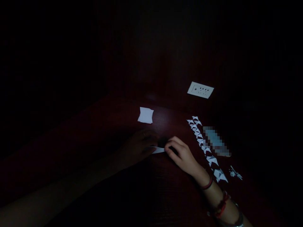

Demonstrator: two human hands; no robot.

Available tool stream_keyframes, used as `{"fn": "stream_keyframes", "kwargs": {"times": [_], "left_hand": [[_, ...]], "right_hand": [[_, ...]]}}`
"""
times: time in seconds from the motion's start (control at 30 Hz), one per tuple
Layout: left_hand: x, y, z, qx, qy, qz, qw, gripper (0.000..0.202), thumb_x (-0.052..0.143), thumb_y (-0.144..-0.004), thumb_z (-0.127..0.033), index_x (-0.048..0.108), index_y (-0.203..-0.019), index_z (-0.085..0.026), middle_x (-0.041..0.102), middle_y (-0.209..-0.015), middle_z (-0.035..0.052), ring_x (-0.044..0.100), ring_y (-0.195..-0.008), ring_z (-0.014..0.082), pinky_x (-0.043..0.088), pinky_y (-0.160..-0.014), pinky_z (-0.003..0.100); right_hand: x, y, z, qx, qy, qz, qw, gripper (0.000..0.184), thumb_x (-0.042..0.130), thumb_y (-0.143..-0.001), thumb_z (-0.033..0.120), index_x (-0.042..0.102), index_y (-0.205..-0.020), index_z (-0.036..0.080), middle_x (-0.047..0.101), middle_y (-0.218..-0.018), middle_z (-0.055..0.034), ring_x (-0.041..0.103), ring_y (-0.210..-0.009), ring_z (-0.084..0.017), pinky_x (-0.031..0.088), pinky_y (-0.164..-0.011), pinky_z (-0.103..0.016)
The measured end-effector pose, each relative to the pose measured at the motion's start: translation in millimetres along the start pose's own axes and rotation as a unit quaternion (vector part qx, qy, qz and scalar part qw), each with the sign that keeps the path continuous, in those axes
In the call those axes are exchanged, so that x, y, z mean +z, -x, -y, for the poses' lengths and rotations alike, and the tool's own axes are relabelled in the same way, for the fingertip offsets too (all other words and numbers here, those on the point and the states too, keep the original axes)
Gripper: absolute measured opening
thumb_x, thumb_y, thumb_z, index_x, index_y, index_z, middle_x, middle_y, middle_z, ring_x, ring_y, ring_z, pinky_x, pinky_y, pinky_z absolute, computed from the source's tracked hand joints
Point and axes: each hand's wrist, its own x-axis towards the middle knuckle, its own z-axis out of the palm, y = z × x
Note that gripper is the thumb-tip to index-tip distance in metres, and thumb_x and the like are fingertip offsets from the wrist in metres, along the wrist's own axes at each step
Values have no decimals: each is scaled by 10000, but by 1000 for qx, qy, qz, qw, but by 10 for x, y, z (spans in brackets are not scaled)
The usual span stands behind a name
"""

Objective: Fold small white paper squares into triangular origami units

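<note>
Between my two hands a narrow folded piece of white paper (159,150) lies low over the dark red table. My right hand (181,155) pinches its right end between thumb and fingers. In deep shadow, my left hand (144,144) closes on the paper's left end, with a ring showing on one finger. Beyond the hands sits a small stack of square white paper sheets (145,115). To the right of my right hand runs a row of several small folded paper pieces (199,138), pointed at their corners.
Right of the row lies a pixelated flat object (216,141), its kind unclear. Nearer me is a little pile of small white bits (235,172). A white socket plate (200,90) is on the dark surface behind. Most surroundings are too dark to make out.
</note>
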Motion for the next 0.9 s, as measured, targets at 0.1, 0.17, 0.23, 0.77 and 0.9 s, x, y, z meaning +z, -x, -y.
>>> {"fn": "stream_keyframes", "kwargs": {"times": [0.1, 0.17, 0.23, 0.77, 0.9], "left_hand": [[-21, -11, -20, 14, -2, -4, 1000, 111, 488, -827, -137, 583, -861, -183, 506, -1058, 39, 460, -1015, 167, 406, -872, 312], [-27, -18, -27, 14, 1, -8, 1000, 110, 491, -826, -138, 589, -852, -181, 513, -1045, 37, 469, -1001, 162, 412, -863, 304], [-24, -19, -29, 8, 7, -7, 1000, 117, 491, -825, -142, 596, -853, -184, 518, -1037, 34, 480, -991, 158, 416, -860, 299], [-12, -53, -61, -68, 98, 5, 993, 103, 529, -791, -149, 625, -806, -181, 546, -994, 32, 527, -942, 156, 436, -837, 304], [-6, -37, -86, -43, 76, -12, 996, 115, 511, -797, -136, 618, -800, -179, 532, -1014, 40, 511, -964, 162, 431, -839, 305]], "right_hand": [[10, 1, 4, 4, -18, -1, 1000, 117, 433, -845, 186, 541, -799, 177, 518, -816, -33, 504, -780, -137, 422, -716, -271], [19, 3, 2, 5, -24, -1, 1000, 93, 461, -834, 197, 551, -817, 176, 519, -832, -35, 506, -796, -140, 421, -723, -274], [30, 5, -1, 3, -27, 2, 1000, 90, 492, -823, 223, 560, -860, 178, 528, -862, -40, 509, -817, -147, 420, -734, -284], [10, 27, 2, -80, 31, -32, 996, 111, 481, -823, 173, 592, -822, 179, 582, -803, -35, 508, -772, -152, 381, -735, -320], [25, 3, 23, -37, 7, -46, 998, 65, 496, -814, 181, 561, -816, 180, 579, -774, -26, 508, -745, -150, 382, -718, -311]]}}
